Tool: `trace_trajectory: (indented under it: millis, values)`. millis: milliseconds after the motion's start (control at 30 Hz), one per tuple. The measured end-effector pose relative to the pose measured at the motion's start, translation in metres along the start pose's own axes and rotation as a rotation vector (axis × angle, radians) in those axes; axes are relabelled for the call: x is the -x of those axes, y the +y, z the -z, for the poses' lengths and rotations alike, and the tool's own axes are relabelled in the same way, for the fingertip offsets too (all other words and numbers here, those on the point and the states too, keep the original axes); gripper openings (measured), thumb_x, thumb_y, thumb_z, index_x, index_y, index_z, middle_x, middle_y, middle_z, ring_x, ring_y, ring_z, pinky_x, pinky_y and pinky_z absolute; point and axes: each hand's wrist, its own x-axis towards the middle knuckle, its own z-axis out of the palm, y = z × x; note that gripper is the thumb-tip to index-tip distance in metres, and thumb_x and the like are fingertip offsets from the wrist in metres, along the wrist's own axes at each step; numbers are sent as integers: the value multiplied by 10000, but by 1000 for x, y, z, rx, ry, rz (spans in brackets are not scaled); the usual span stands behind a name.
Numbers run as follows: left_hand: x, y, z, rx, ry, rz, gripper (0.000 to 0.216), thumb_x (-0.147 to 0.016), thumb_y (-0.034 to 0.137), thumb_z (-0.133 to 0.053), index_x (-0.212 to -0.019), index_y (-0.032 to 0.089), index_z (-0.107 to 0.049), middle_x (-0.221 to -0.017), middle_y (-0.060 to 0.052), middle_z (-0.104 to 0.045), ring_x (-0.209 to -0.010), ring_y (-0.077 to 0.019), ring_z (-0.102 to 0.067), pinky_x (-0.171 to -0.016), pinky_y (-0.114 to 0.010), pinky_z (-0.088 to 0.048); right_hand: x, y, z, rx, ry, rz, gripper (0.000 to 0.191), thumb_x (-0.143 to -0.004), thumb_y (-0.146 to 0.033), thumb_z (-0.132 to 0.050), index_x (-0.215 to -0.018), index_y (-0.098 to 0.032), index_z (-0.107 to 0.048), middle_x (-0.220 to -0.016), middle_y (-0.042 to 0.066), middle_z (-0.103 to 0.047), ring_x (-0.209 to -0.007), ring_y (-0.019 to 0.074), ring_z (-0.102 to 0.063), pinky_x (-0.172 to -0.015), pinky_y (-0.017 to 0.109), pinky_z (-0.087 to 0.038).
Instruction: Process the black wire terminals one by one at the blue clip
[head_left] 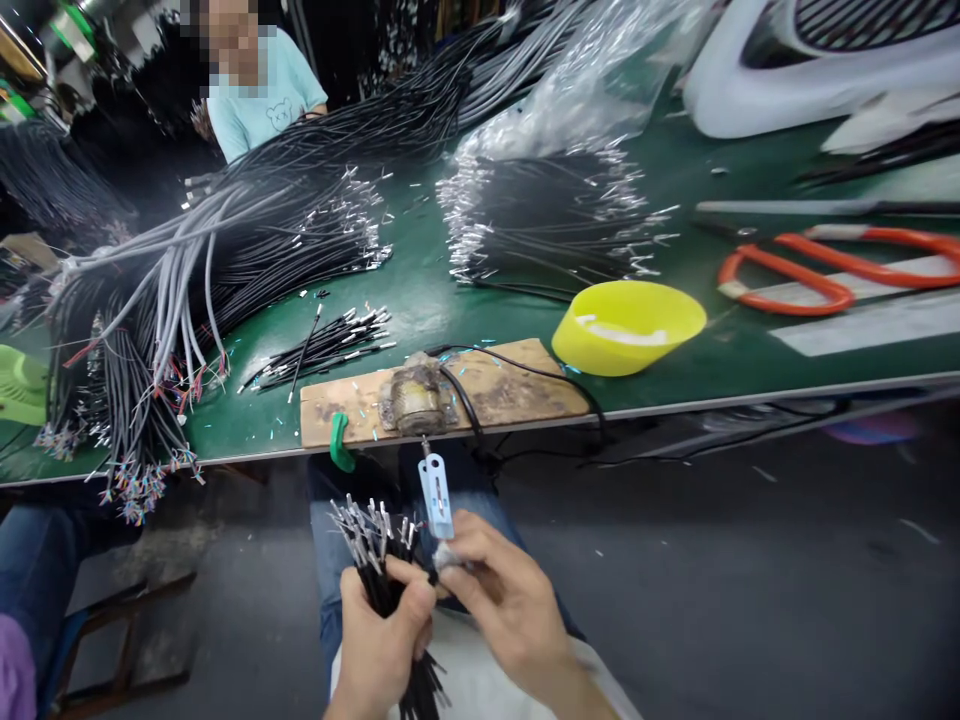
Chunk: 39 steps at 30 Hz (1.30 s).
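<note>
My left hand point(384, 628) is closed round a bundle of short black wires point(375, 550) with bare metal tips pointing up, held over my lap. My right hand point(501, 598) sits just to its right, fingers pinched near the bundle's tips on something small I cannot make out. Right above the hands a small light-blue blade-like tool point(436, 494) hangs from a rusty metal fixture point(415, 400) mounted on a wooden board point(517, 385) at the table's near edge. A green clamp point(341, 443) holds the board down.
The green table point(465, 300) carries a small pile of cut black wires point(330, 348), big bundles of grey and black cable point(225, 250), a yellow bowl point(628, 326) and orange-handled scissors point(825, 270). Another person in a light-blue shirt point(259, 95) sits across.
</note>
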Motion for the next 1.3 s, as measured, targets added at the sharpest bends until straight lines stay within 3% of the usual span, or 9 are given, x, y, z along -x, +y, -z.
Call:
trace_trajectory:
  millis: [100,167,233,400,567,800,967,1167,1300]
  values:
    - [-2,5,3,-28,4,-90,426,-531,549,-737,-524,152,-581,-457,13,-507,-428,-105,-448,-446,-250,-400,-4,3,4,-328,-175,-348,390,-695,-573,-640,-649,-193,-567,-588,-15,-461,-519,133,-437,-484,249,-378]
    - [-3,8,4,-57,23,-141,362,-539,481,-755,-488,154,-607,-480,-5,-547,-498,-142,-515,-529,-275,-451,-6,6,7,-366,-178,-437,418,-654,-593,-666,-677,-184,-582,-592,-19,-464,-527,126,-441,-499,244,-388]
    - [-2,9,5,-92,57,-174,273,-561,392,-762,-501,156,-640,-495,-8,-567,-504,-148,-530,-530,-274,-459,-6,8,9,-262,-103,-389,364,-684,-532,-677,-679,-177,-598,-614,-7,-492,-564,133,-470,-530,242,-406]
    - [1,7,5,-184,140,-232,144,-589,279,-755,-543,158,-692,-536,-19,-610,-504,-150,-547,-522,-271,-470,-7,0,15,39,141,-73,240,-768,-315,-631,-573,-191,-567,-566,-4,-509,-535,137,-489,-492,224,-410]
    - [3,5,4,-232,137,-275,141,-608,272,-734,-528,161,-700,-515,-24,-601,-510,-153,-538,-533,-276,-472,-6,-7,15,223,54,97,161,-748,-134,-593,-598,-193,-596,-557,7,-560,-514,143,-512,-472,230,-417]
    - [1,4,6,-209,86,-237,164,-631,268,-725,-534,149,-667,-498,-16,-595,-496,-146,-540,-526,-268,-473,-6,-10,11,326,49,256,174,-728,-56,-563,-624,-194,-587,-545,5,-565,-490,137,-503,-461,238,-431]
    - [0,0,10,-168,81,-189,184,-646,301,-721,-598,141,-643,-587,-33,-632,-580,-162,-587,-614,-284,-505,-5,-9,12,385,-34,282,160,-738,-62,-563,-645,-191,-586,-556,14,-575,-495,140,-514,-460,242,-439]
    - [-1,-15,16,-126,123,-125,268,-623,378,-746,-695,154,-617,-663,-49,-667,-632,-177,-628,-662,-297,-522,-5,-7,17,396,116,222,148,-773,-128,-559,-652,-193,-613,-570,16,-556,-508,144,-520,-454,237,-437]
    - [-24,-30,25,-102,80,-67,362,-448,462,-816,-548,191,-597,-501,-7,-621,-470,-158,-584,-495,-274,-507,-4,-7,17,346,55,227,67,-777,-181,-592,-780,-191,-658,-682,41,-600,-561,150,-551,-498,244,-480]
